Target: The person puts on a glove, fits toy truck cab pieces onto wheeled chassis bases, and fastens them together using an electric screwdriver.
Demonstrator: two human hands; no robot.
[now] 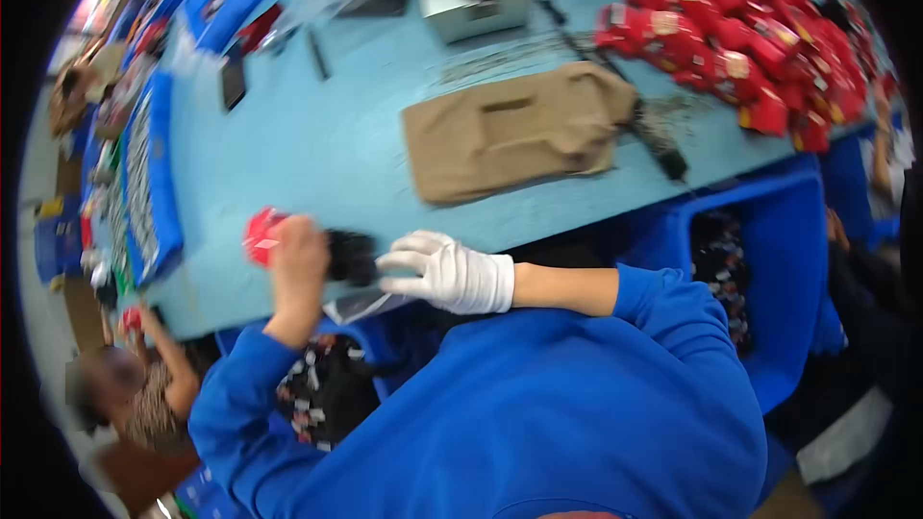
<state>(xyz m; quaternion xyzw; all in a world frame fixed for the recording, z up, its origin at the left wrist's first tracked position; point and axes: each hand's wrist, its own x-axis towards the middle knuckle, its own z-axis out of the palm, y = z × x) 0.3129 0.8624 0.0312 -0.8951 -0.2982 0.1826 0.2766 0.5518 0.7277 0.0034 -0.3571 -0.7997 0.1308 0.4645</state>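
My bare left hand (298, 267) is closed around a red object (261, 235) above the front left of the table. On the other side of this hand, a blurred black object (351, 257) shows between my two hands; whether it is joined to the red one I cannot tell. My right hand (447, 274) wears a white glove, its fingers spread, with the tips close beside the black object. Contact there is unclear. Beyond my right hand, a brown folded cloth (510, 135) lies on the blue-green table (288, 144).
Many red objects (740, 38) are heaped at the back right. A metal box (476, 10) and a dark tool (659, 144) are on the table. Blue bins (788, 279) with small parts stand by the front edge. Another person (144, 384) sits at the left.
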